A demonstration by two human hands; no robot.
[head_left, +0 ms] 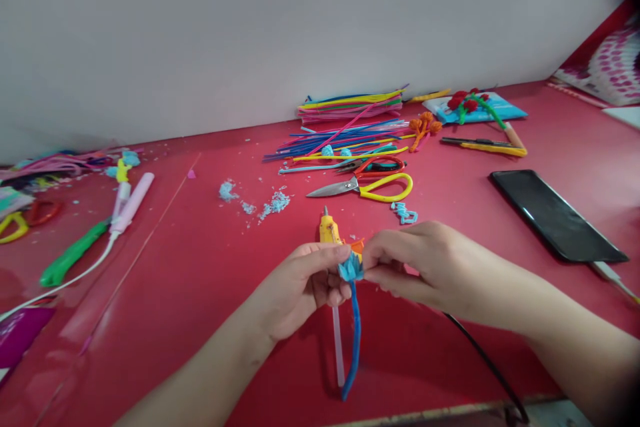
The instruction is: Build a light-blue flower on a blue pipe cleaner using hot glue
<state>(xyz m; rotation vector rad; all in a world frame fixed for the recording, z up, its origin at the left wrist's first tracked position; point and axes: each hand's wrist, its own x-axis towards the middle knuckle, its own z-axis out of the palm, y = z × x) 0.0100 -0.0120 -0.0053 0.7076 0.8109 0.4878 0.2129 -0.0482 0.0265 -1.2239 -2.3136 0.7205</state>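
My left hand (305,287) and my right hand (410,263) meet at the middle of the red table (200,260). Both pinch a small light-blue pipe-cleaner flower head (351,268) on a blue pipe-cleaner stem (354,340) that hangs down toward the front edge. Just behind my fingers lies a yellow glue gun (329,229), nozzle pointing away, with a clear glue stick (339,345) running out below my left hand.
Yellow-handled scissors (373,187) and red-handled scissors (375,165) lie behind, with a pile of coloured pipe cleaners (350,123). Blue fluff scraps (273,203) sit left of them. A black phone (555,215) lies right; a green-handled tool (73,253) and white cable lie left.
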